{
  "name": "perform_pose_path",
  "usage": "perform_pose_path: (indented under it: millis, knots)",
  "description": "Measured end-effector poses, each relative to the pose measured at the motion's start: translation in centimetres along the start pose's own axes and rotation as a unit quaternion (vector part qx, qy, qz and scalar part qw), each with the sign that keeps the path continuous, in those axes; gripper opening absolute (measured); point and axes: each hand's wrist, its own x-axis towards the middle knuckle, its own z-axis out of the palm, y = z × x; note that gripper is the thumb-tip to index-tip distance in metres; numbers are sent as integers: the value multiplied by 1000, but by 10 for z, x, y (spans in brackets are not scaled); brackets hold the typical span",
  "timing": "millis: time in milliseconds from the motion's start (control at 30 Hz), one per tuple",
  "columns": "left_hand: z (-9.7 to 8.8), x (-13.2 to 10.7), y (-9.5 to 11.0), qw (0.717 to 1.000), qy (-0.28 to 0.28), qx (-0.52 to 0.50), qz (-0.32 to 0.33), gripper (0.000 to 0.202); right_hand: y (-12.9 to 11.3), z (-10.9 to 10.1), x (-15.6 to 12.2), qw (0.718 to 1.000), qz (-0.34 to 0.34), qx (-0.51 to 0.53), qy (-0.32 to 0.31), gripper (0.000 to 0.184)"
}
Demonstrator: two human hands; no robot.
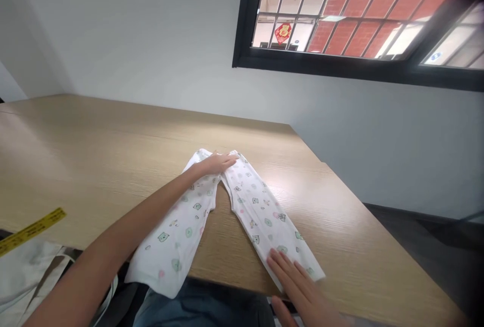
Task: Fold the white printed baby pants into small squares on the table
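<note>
Head view, one frame. A pair of small white printed pants [242, 206] lies flat on the wooden tabletop [94, 155], waist at the far end and the two legs spread toward the near edge in an inverted V. The print is small green and pink animal faces. The left leg runs down to the near edge of the tabletop and its cuff hangs just over it; the right leg ends on the tabletop, near the edge.

Left hand [215, 163]: arm stretched far forward, palm down on the waistband at the far end of the pants. Grip flat and open, fingers extended and pointing right, pressing on the cloth and not pinching it.

Right hand [298, 286]: palm down on the cuff end of the right leg, close to the near edge. Grip open, fingers spread and lying flat on the fabric; nothing is held.

Surroundings: a yellow measuring tape [32, 229] lies at the near left edge of the tabletop, well apart from the pants. Light fabric [26, 271] sits below it at the lower left. A white wall stands behind the tabletop, with a black-framed barred window [355, 14] at upper right showing red brick outside.
</note>
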Motion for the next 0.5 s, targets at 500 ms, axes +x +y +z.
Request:
perform_pose_path:
  millis: [500]
  knots:
    - [12,-127,-21,994,-88,-52,-37,53,-127,78,130,971,-61,232,-18,53]
